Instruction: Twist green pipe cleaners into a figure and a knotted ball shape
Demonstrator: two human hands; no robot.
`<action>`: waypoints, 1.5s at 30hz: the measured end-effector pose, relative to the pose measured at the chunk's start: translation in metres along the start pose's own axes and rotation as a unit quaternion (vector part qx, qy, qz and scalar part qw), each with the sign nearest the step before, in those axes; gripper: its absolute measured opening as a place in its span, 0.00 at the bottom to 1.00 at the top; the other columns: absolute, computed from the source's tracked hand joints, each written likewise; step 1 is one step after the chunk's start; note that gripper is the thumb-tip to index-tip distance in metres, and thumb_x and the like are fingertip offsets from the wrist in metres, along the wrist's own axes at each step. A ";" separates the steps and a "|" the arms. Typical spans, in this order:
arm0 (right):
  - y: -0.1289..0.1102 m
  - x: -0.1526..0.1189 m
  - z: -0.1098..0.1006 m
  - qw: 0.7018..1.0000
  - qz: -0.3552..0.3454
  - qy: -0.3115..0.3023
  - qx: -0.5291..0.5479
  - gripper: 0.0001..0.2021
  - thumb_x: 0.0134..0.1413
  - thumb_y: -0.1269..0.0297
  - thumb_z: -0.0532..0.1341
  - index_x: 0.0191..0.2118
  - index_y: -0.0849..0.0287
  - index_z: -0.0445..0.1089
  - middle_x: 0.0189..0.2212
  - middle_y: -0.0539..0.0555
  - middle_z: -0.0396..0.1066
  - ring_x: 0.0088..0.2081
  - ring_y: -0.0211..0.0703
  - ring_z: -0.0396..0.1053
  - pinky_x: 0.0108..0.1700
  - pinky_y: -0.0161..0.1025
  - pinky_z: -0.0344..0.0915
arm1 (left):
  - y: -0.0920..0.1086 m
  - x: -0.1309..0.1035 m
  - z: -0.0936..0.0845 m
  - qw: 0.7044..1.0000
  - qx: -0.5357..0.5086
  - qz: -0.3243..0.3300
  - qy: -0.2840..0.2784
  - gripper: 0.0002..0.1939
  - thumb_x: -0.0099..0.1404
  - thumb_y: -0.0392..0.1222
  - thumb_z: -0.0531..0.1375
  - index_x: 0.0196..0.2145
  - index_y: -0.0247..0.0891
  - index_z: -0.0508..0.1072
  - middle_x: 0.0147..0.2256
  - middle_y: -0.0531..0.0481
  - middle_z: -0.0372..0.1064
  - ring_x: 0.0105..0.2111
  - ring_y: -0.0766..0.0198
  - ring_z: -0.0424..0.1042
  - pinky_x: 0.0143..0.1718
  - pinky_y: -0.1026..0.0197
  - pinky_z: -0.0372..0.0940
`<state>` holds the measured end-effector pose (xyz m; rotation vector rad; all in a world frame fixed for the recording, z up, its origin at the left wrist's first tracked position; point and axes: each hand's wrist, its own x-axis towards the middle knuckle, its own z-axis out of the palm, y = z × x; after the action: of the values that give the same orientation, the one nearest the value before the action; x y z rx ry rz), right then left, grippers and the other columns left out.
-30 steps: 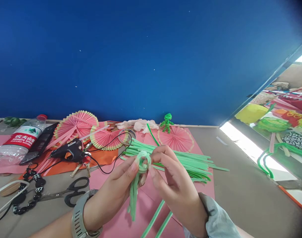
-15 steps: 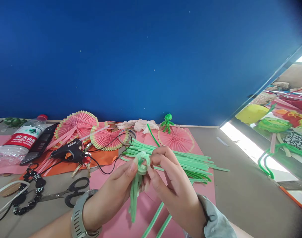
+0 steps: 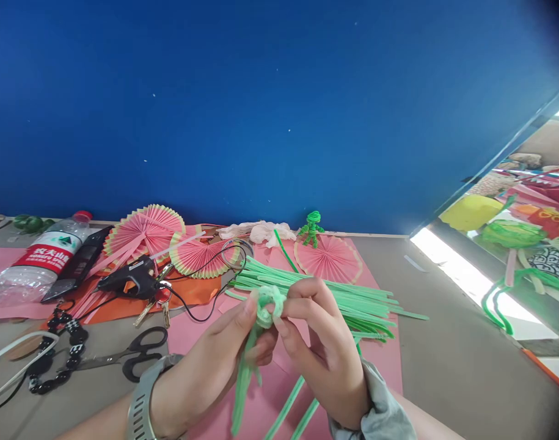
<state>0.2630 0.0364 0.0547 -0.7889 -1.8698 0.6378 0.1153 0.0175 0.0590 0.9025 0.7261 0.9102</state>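
Observation:
Between my hands is a light green pipe cleaner coil (image 3: 265, 315), wound into a ring with its loose stems hanging down toward me. My left hand (image 3: 219, 354) grips the coil from the left, thumb pressed against its side. With thumb and index finger, my right hand (image 3: 322, 342) pinches the ring's right edge. Just behind the hands lies a heap of light green pipe cleaners (image 3: 325, 290). Two more pipe cleaner stems (image 3: 286, 408) run toward me below my right hand. A small green pipe cleaner figure (image 3: 312, 229) stands at the back.
Pink paper fans (image 3: 144, 235) lie along the blue wall (image 3: 270, 110). To the left are a black glue gun (image 3: 130, 278), keys (image 3: 165, 313), scissors (image 3: 139, 353), a beaded bracelet (image 3: 75, 342) and a plastic bottle (image 3: 45, 260). Pink paper (image 3: 384, 366) lies beneath the hands.
The hanging stems have swung slightly left and lower. My right fingers still pinch the ring's edge, which has shifted a little to the right. The whole view has moved slightly.

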 end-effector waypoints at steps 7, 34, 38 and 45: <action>-0.003 -0.001 0.006 0.985 0.085 0.000 0.152 0.04 0.57 0.71 0.53 0.33 0.55 0.62 0.31 0.50 0.54 0.35 0.38 0.57 0.38 0.37 0.58 | -0.003 0.000 0.002 0.993 -0.119 -0.003 -0.006 0.19 0.68 0.50 0.42 0.27 0.37 0.62 0.22 0.57 0.46 0.22 0.69 0.43 0.26 0.65 0.50; -0.008 0.003 -0.014 0.981 -0.093 0.005 -0.171 0.13 0.52 0.78 0.57 0.43 0.57 0.63 0.34 0.53 0.60 0.36 0.40 0.61 0.39 0.41 0.62 | -0.004 -0.004 0.004 0.996 -0.011 0.058 0.067 0.12 0.64 0.48 0.52 0.45 0.49 0.67 0.34 0.53 0.61 0.37 0.67 0.60 0.40 0.67 0.61; -0.009 0.006 -0.015 0.981 -0.097 -0.015 -0.166 0.10 0.54 0.77 0.55 0.40 0.56 0.62 0.32 0.53 0.62 0.35 0.41 0.62 0.36 0.41 0.63 | -0.007 -0.004 0.002 0.993 0.054 0.052 0.088 0.11 0.63 0.49 0.53 0.42 0.46 0.69 0.28 0.54 0.60 0.31 0.66 0.59 0.34 0.67 0.61; -0.010 0.006 -0.014 0.975 -0.128 -0.008 -0.183 0.11 0.53 0.78 0.54 0.39 0.56 0.60 0.31 0.53 0.65 0.35 0.42 0.64 0.35 0.41 0.65 | -0.004 -0.005 0.004 0.989 0.091 0.091 0.072 0.11 0.64 0.45 0.53 0.45 0.49 0.67 0.29 0.55 0.62 0.30 0.68 0.60 0.34 0.67 0.61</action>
<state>0.2716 0.0354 0.0708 -0.7550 -2.0907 0.1379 0.1178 0.0107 0.0576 1.0843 0.8719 1.0917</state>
